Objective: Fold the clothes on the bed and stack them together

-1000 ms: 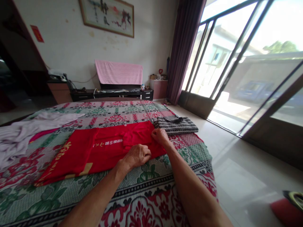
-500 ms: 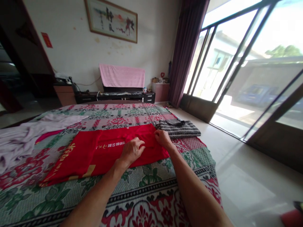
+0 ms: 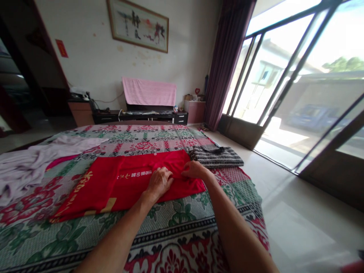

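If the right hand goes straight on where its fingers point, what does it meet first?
Most likely the left hand: the right hand points leftward across the red cloth, and the gap looks small.

The floral bed (image 3: 176, 231) carries a red garment (image 3: 113, 185), folded striped cloth (image 3: 218, 157) and lilac clothing (image 3: 28, 167).

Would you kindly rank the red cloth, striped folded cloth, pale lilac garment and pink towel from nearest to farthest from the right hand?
1. Red cloth, touched by the right hand.
2. Striped folded cloth, just to its right.
3. Pale lilac garment, far left.
4. Pink towel, across the room.
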